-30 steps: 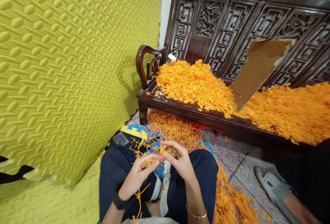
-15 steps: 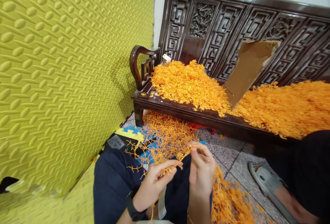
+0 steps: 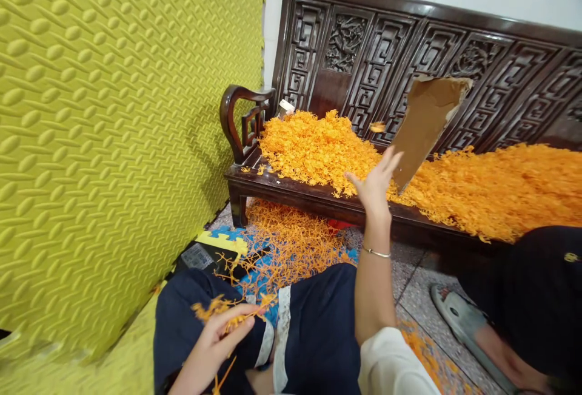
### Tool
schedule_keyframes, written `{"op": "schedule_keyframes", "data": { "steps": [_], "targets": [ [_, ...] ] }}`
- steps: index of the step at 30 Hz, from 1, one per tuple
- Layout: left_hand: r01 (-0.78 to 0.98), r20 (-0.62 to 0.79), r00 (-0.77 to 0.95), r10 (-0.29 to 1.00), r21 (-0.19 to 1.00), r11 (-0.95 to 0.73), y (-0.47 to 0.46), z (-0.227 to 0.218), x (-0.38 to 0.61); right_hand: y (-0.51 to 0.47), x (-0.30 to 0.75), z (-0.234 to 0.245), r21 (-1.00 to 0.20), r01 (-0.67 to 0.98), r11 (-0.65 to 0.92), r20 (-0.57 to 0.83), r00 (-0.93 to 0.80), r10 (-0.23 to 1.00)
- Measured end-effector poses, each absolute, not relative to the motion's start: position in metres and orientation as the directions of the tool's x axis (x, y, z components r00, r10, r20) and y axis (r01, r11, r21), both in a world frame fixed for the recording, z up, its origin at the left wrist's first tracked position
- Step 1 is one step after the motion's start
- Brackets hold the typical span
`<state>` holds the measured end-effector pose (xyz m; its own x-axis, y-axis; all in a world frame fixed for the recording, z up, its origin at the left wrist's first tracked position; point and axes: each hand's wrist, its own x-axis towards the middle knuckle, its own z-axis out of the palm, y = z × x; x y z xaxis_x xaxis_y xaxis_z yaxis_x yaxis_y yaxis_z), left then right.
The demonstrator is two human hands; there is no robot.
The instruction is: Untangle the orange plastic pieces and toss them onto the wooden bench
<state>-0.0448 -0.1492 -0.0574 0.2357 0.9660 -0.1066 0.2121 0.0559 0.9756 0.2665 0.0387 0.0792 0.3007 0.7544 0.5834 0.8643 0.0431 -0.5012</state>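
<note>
My left hand (image 3: 222, 334) is closed on a thin orange plastic sprig (image 3: 213, 308), held low over my lap, with a stem trailing beneath the palm. Reaching forward over the bench edge, my right hand (image 3: 375, 185) is open, fingers spread, with nothing in it. A small orange piece (image 3: 377, 127) hangs in mid-air just beyond those fingers. Behind the hand lies a heap of small orange plastic pieces (image 3: 318, 146) on the dark carved wooden bench (image 3: 295, 184).
A cardboard sheet (image 3: 422, 119) stands between that heap and a second orange heap (image 3: 509, 182). Orange branching stems (image 3: 291, 243) cover the floor under the bench. A yellow foam mat wall (image 3: 127, 110) rises at left. Another person's sandalled foot (image 3: 473, 328) is at right.
My right hand has left the sprig near my lap and swung up towards the bench, opening. A small orange piece is now airborne. My left hand has moved lower and left with the sprig.
</note>
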Motion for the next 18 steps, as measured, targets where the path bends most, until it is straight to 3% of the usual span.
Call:
{"op": "schedule_keyframes", "data": {
  "steps": [3,6,8,11,14,18],
  "targets": [
    [0.203,-0.087,0.248,0.965,0.979,0.036,-0.146,-0.05,-0.038,0.027,0.254,0.037,-0.589,0.808,0.028,0.436,0.288,0.853],
    [0.155,-0.074,0.241,0.968,0.987,0.037,-0.142,-0.048,-0.033,-0.001,0.228,-0.012,-0.67,0.725,0.159,0.263,0.032,0.964],
    [0.117,-0.073,0.213,0.974,0.992,0.049,-0.138,-0.046,-0.03,-0.023,0.208,-0.034,-0.787,0.569,0.237,0.153,-0.192,0.969],
    [0.057,-0.082,0.179,0.98,0.996,0.072,-0.131,-0.042,-0.025,-0.051,0.18,-0.045,-0.958,0.202,0.203,0.108,-0.401,0.91],
    [-0.008,-0.132,0.178,0.975,0.991,0.136,-0.125,-0.041,-0.019,-0.07,0.159,-0.042,-0.992,-0.054,0.116,0.128,-0.423,0.897],
    [-0.086,-0.141,0.17,0.975,0.984,0.158,-0.12,-0.043,-0.015,-0.082,0.145,-0.039,-0.99,-0.14,0.029,0.079,-0.363,0.928]
  ]
}}
